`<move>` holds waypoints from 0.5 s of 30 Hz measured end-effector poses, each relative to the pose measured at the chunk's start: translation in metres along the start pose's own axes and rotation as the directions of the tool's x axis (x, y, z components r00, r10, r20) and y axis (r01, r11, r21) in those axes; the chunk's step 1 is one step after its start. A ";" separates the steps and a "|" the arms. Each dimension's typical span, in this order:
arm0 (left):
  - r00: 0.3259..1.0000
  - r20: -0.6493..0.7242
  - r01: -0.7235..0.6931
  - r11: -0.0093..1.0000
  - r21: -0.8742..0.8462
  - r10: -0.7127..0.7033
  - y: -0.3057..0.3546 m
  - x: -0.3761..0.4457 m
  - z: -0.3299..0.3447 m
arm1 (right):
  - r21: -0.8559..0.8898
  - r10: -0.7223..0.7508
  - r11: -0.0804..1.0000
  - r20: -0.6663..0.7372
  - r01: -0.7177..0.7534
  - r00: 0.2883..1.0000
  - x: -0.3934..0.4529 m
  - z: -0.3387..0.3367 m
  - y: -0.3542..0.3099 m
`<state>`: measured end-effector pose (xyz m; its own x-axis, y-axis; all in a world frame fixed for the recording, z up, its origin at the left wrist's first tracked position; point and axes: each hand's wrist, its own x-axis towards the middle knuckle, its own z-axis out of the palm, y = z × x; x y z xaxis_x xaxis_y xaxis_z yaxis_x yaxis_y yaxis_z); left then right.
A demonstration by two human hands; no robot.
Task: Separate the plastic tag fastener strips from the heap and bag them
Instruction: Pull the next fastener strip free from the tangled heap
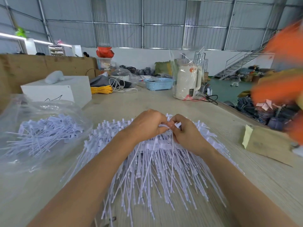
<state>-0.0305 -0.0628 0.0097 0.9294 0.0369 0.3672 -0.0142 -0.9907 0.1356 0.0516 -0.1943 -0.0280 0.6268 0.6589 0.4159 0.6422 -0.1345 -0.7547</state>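
Left hand (146, 123) and right hand (185, 133) both pinch fastener strip (164, 125) head atop heap (147, 169). Risk: tangled tails drag neighbours along, scatter them short of bag (41, 133).

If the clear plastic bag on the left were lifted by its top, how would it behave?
The clear bag would probably sag and fold; its film already lies crumpled. It is likely light, holding only thin white fastener strips. Strip tails might poke through or catch on the film.

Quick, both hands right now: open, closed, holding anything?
Left hand: closed, pinching a fastener strip at the top of the heap.
Right hand: closed, pinching the same strip.
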 end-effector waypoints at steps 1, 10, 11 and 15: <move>1.000 0.007 0.006 1.000 -0.024 -0.006 0.000 0.000 0.000 | -0.022 -0.010 1.000 0.001 0.010 1.000 0.000 0.000 0.001; 0.999 0.022 0.049 0.892 -0.450 -0.043 -0.006 -0.005 -0.012 | 0.000 -0.146 0.989 -0.042 0.146 0.988 -0.005 0.002 -0.005; 0.998 0.037 0.056 0.880 -0.472 -0.044 -0.007 -0.006 -0.012 | 0.015 -0.158 0.987 -0.042 0.159 0.987 -0.006 0.002 -0.006; 0.994 0.098 0.103 0.786 -0.609 -0.054 -0.012 -0.010 -0.012 | 0.009 -0.230 0.973 -0.053 0.231 0.972 -0.007 -0.002 -0.009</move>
<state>-0.0444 -0.0496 0.0157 0.9605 0.0772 0.2672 -0.1403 -0.6952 0.7050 0.0421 -0.1990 -0.0231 0.4842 0.6324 0.6047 0.7656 0.0283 -0.6427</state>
